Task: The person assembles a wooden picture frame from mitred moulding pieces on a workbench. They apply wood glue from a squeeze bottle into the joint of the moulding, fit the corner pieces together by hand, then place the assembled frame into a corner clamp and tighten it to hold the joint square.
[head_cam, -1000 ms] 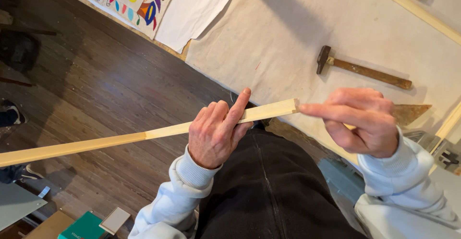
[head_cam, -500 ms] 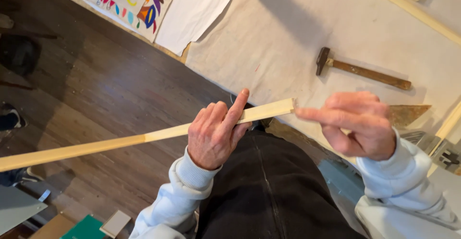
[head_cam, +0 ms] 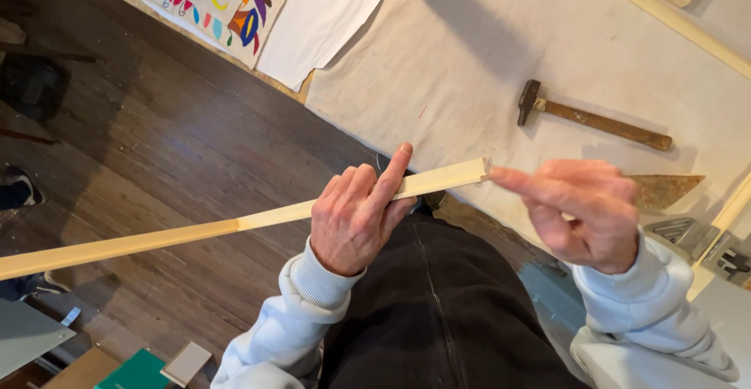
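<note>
Canvas sheet (head_cam: 485,53) is spread over the table, bordered by dark wood floor (head_cam: 156,139). Long pale wooden strip (head_cam: 235,225) is held level over floor and lap, its squared end near the table edge. Left hand (head_cam: 356,217) is wrapped around the strip in a closed grip. Right hand (head_cam: 587,213) holds nothing, forefinger tip touching the strip's end. Hammer (head_cam: 591,115) lies on the canvas.

Bare cloth-covered desk (head_cam: 469,60) far of the wooden strip (head_cam: 235,223), hammer (head_cam: 591,117) blocking far right, open floor (head_cam: 156,146) left
</note>
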